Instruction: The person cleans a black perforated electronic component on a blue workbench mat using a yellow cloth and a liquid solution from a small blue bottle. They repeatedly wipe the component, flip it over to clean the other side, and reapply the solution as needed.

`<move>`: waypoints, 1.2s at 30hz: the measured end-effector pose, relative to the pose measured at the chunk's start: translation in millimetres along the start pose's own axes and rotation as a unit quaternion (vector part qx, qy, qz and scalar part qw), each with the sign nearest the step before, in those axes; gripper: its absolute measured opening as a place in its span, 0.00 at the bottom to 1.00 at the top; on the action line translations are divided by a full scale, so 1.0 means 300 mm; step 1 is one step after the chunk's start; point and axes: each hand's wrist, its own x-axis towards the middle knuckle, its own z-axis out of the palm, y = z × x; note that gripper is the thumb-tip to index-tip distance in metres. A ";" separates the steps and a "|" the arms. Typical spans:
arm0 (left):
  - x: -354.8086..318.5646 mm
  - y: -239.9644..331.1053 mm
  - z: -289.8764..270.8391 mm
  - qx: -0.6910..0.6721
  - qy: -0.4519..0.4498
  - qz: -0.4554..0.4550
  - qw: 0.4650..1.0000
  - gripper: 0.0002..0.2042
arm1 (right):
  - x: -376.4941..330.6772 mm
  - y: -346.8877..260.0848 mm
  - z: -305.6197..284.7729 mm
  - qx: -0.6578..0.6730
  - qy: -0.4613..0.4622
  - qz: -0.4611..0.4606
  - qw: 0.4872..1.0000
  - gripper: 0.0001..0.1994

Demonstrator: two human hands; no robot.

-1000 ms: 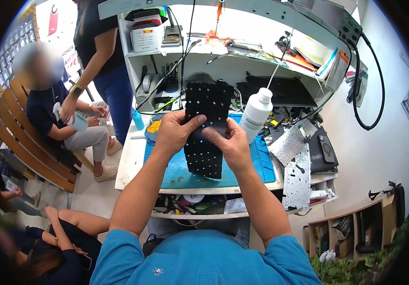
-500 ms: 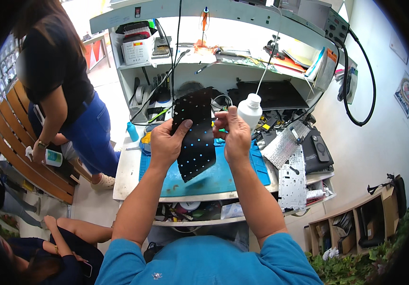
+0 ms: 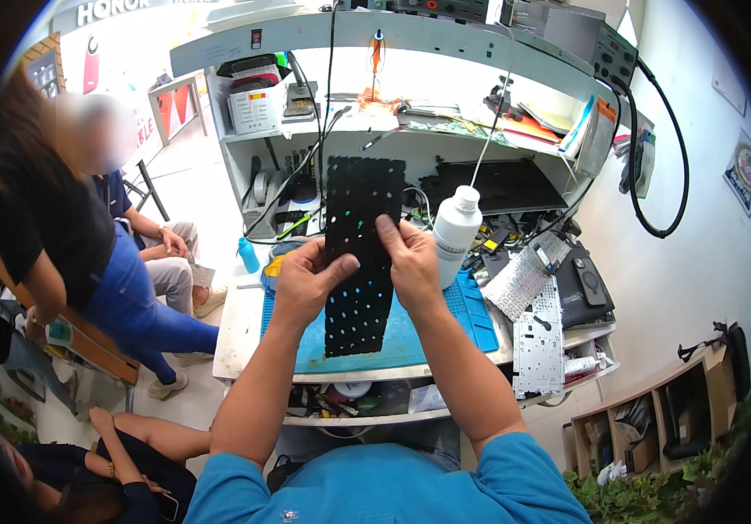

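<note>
A thin black sheet (image 3: 360,301) dotted with small holes is held upright in front of me, over the blue work mat (image 3: 406,351). My left hand (image 3: 310,281) pinches its left edge between thumb and fingers. On the opposite edge, my right hand (image 3: 412,260) grips with the thumb across the front. Light and blue colour show through many of the holes. Just beyond my right hand stands a white plastic bottle (image 3: 457,229) with a white cap. A small blue bottle (image 3: 248,255) is at the mat's far left.
To the right lie a bare keyboard plate (image 3: 513,284), a silver metal plate (image 3: 539,349) and a black case (image 3: 583,281). A shelf (image 3: 367,118) with tools spans the back. Cables hang in front of it. People stand and sit at the left; an open drawer (image 3: 358,397) is below.
My right hand has closed onto the sheet's right edge. The sheet has turned flatter and more upright toward me. At the left, the standing person has shifted and a seated person has come into view.
</note>
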 end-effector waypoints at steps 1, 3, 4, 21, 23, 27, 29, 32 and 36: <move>-0.024 0.010 0.005 -0.012 -0.011 -0.016 1.000 0.15 | 0.012 0.003 0.003 0.031 0.017 -0.002 0.999 0.18; -0.077 -0.031 -0.022 0.005 -0.059 -0.050 0.997 0.14 | 0.043 0.017 -0.017 0.020 0.059 -0.038 0.997 0.18; -0.108 -0.053 -0.052 0.017 -0.078 -0.065 0.995 0.13 | 0.065 0.022 -0.012 0.017 0.075 -0.056 0.995 0.19; 0.008 0.091 -0.056 -0.073 0.078 0.066 0.992 0.10 | 0.027 -0.075 0.108 -0.007 -0.116 0.034 0.993 0.12; 0.016 0.070 -0.069 -0.089 0.105 0.053 0.989 0.09 | -0.024 -0.016 0.061 -0.046 -0.132 0.029 0.990 0.12; 0.028 0.056 -0.075 -0.171 0.135 0.038 0.975 0.08 | -0.105 0.046 -0.037 -0.077 -0.103 0.082 0.988 0.13; 0.033 0.045 -0.086 -0.189 0.117 0.016 0.975 0.09 | -0.103 0.052 -0.071 -0.016 -0.096 0.120 0.988 0.14; 0.016 0.030 -0.045 -0.121 0.077 0.007 0.990 0.09 | -0.066 0.025 0.036 -0.016 -0.087 0.038 0.995 0.15; 0.047 0.037 -0.030 -0.128 0.111 0.014 0.985 0.08 | -0.045 0.070 0.008 -0.009 -0.140 0.106 0.984 0.13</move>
